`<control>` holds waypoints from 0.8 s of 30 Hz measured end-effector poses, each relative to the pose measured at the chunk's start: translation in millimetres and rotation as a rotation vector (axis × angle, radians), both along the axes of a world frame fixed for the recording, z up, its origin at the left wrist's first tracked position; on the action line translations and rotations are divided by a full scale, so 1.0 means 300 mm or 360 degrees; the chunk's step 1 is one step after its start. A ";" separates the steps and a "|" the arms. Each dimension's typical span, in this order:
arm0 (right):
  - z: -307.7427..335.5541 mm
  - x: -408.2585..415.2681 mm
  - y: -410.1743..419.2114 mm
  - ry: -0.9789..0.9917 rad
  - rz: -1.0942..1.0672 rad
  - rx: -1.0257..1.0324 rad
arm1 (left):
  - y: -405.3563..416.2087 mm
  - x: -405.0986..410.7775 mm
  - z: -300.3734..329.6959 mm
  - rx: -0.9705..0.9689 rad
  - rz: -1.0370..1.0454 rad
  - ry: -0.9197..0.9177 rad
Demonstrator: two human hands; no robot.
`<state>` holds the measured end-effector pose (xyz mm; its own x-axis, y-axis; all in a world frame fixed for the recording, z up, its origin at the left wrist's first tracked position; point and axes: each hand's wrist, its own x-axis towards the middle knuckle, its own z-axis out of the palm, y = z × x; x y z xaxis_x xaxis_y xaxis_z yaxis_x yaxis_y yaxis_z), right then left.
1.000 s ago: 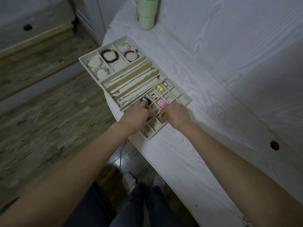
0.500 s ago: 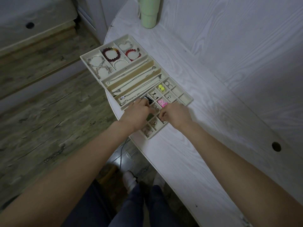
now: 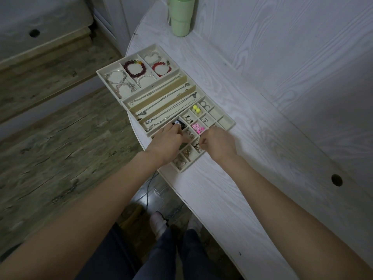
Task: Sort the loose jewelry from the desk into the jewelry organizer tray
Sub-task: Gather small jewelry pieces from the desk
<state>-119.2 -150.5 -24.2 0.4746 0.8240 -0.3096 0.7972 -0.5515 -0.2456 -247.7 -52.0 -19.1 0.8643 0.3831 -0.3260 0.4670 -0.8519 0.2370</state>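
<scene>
A cream jewelry organizer tray (image 3: 228, 126) lies at the desk's left edge. Its far section holds bead bracelets (image 3: 134, 68), its middle slots hold chain necklaces (image 3: 167, 98), and its near grid holds small pieces such as yellow studs (image 3: 196, 109) and a pink flower piece (image 3: 197, 127). My left hand (image 3: 167, 142) hovers over the grid's left cells with its fingers curled down beside a black item (image 3: 178, 123); its fingertips are hidden. My right hand (image 3: 219, 142) is over the grid's near right cells, thumb and forefinger pinched together on something tiny.
A green tumbler (image 3: 181, 17) stands at the far end of the white wood-grain desk (image 3: 262, 138). A cable hole (image 3: 336, 180) sits at the right. The tray overhangs the desk's curved left edge, with wooden floor (image 3: 50, 148) and my feet below.
Both hands stay over the small grid with only slight finger shifts. The view has drifted a little.
</scene>
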 end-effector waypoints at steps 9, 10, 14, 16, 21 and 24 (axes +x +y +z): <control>-0.007 -0.027 0.022 0.0033 -0.0042 -0.0087 | -0.001 -0.004 0.004 -0.0014 0.0023 -0.0040; -0.008 -0.028 0.022 0.0029 -0.0044 -0.0097 | -0.001 -0.005 0.005 -0.0017 0.0027 -0.0038; -0.018 -0.023 0.020 0.0044 -0.0023 -0.0103 | 0.003 -0.011 0.014 -0.0026 0.0034 -0.0034; -0.022 -0.016 0.018 0.0058 -0.0022 -0.0095 | 0.006 -0.012 0.015 -0.0013 0.0025 -0.0029; -0.022 -0.019 0.021 0.0052 -0.0053 -0.0115 | 0.002 -0.010 0.004 -0.0023 0.0004 0.0004; -0.018 -0.025 0.024 0.0050 -0.0039 -0.0129 | -0.004 -0.006 0.000 -0.0017 -0.0026 0.0023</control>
<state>-126.8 -143.3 -29.7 0.4832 0.7840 -0.3898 0.7758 -0.5897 -0.2243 -249.6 -53.2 -19.0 0.8654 0.3657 -0.3425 0.4568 -0.8568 0.2392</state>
